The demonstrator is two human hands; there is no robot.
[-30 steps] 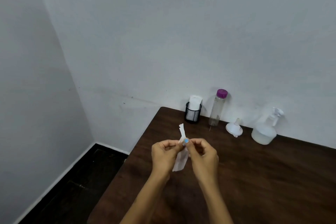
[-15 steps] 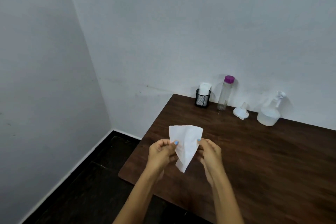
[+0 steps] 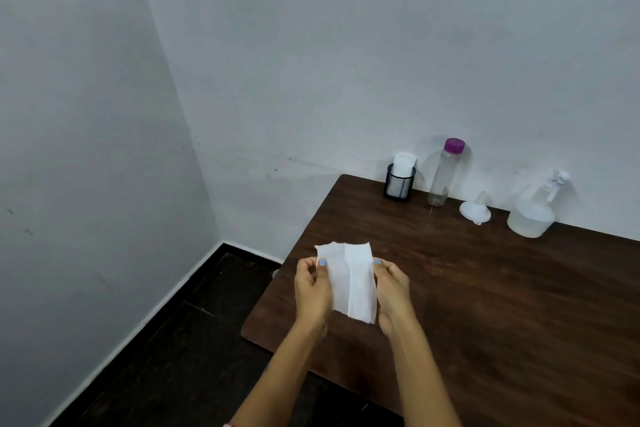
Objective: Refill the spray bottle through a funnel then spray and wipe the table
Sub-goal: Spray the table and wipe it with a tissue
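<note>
I see left hand (image 3: 311,288) and right hand (image 3: 393,288) pinching the tissue (image 3: 353,282) open; spray bottle (image 3: 533,210) behind it seems filled, wiping remains.

A bare room corner: plain white walls (image 3: 346,62), dark floor (image 3: 194,340), brown wooden table (image 3: 502,305).

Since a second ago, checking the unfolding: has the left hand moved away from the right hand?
Yes. The left hand has drawn leftward from the right hand, toward the brown table edge, spreading the white tissue.
</note>
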